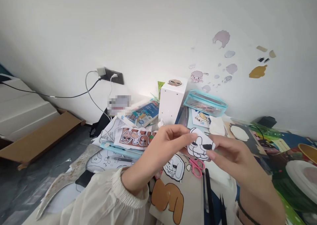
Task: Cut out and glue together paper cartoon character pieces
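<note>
Between my two hands is a paper cutout [199, 145] with a black-outlined cartoon face on white. My left hand [170, 139] pinches its upper left edge with thumb and fingers. My right hand [230, 155] grips its right edge, thumb on the front. Below lies a second white cartoon cutout [174, 168], beside pink-handled scissors [197, 168]. A brown dog-ear-shaped cutout [168, 198] rests on the beige board [193, 205] nearer to me. Right of it lie a black-handled tool [209, 195] and dark tweezers [223, 208].
A white box [172, 101] stands against the wall, with a teal-edged clear pencil case [205, 103] to its right. Coloured cartoon strips [137, 138] and drawn sheets lie at left. A green container with a white lid [303, 178] is at far right. Cables run to a wall socket [115, 76].
</note>
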